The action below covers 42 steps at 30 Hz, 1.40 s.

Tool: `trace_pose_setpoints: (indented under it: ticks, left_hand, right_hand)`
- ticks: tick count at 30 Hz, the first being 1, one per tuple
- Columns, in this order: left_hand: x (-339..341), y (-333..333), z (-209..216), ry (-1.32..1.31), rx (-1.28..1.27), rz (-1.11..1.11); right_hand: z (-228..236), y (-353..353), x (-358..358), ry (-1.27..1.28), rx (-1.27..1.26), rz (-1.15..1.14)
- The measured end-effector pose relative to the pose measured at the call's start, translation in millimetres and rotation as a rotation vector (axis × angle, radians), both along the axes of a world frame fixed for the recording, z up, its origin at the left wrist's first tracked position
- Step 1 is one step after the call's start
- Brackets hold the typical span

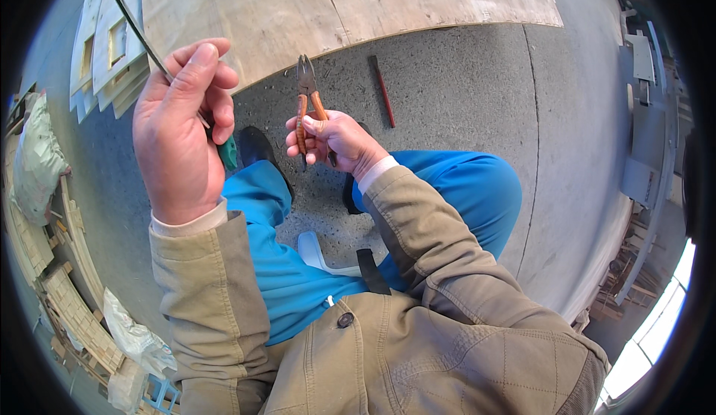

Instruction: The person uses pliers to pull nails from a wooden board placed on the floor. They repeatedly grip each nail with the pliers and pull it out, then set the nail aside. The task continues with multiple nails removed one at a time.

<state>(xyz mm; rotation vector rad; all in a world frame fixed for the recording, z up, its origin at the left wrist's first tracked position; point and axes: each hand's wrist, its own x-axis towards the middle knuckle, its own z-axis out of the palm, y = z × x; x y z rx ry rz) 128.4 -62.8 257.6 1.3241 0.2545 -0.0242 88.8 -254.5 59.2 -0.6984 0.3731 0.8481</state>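
Note:
My left hand (183, 128) is raised at the left with its fingers curled. Between thumb and fingers it grips a thin dark rod (133, 21), which slants up and to the left. Just below those fingers a green piece (227, 152) shows; whether it joins the rod I cannot tell. My right hand (339, 139) is wrapped around a pair of pliers (308, 87) with orange-brown handles. The pliers point away from me, their jaws near the edge of a wooden board (358, 5). The handles are slightly spread, and the jaws hold nothing I can see.
A slim red-handled tool (384, 90) lies on the concrete floor (462, 94) right of the pliers. Stacked panels with cutouts (112, 49) stand at the far left. Sacks (41, 161) and wood pieces (82, 314) line the left side. Metal parts (649, 146) lie along the right.

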Motion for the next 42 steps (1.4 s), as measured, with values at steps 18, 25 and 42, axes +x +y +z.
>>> trace_pose_setpoints:
  ticks: [18, 25, 42]
  left_hand:
    - [-7, 21, 9, -0.077, -0.119, 0.022]
    - [-10, 37, 7, -0.057, -0.133, 0.054]
    - [-23, 67, 8, -0.027, -0.031, 0.092]
  right_hand:
    - [90, -102, 75, -1.045, -1.888, 0.625]
    - [118, -109, 131, -1.623, -2.128, 0.783]
    - [74, -91, 172, -1.857, -1.901, 0.905]
